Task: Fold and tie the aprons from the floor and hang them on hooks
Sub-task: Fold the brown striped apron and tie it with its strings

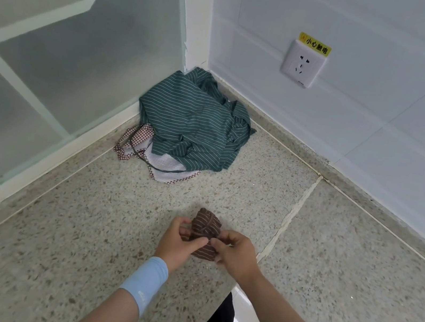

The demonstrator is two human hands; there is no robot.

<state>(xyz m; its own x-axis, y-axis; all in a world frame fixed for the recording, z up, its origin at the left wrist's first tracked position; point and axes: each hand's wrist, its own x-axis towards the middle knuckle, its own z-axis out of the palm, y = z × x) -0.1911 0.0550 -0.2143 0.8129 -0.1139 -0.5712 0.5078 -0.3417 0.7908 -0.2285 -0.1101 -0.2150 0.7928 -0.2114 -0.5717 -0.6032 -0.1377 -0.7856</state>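
Both hands pinch brown striped apron bundle, fingers clamped; socket sticker reads 小心触电.

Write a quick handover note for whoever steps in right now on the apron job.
Left hand and right hand: both have a grip on the brown striped apron, folded into a small bundle above the floor, apparently mid-tie.
Green striped apron: crumpled in the corner, lying over the checked apron.
Done: brown one folded.
Left: finish its tie and hang it, then fold, tie and hang the other two. No hooks in view.
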